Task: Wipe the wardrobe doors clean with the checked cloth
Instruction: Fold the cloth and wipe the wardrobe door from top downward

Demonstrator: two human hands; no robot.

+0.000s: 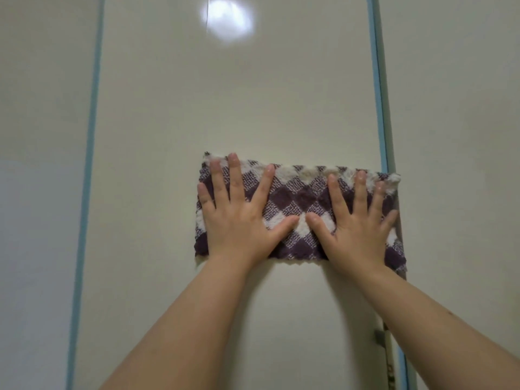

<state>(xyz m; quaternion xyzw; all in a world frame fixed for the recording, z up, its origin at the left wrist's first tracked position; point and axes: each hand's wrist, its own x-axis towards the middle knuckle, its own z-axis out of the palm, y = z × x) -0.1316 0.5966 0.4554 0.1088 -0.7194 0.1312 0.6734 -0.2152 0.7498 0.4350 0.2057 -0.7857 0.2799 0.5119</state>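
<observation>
1. A checked cloth [295, 205], purple and cream, is pressed flat against the middle wardrobe door [239, 102].
2. The left hand [239, 212] is laid on its left half, fingers [235, 175] spread wide and flat.
3. The right hand [356, 218] is laid on its right half, likewise splayed, nothing gripped.
4. The cloth's right end is seen reaching the blue edging [378, 94].
</observation>
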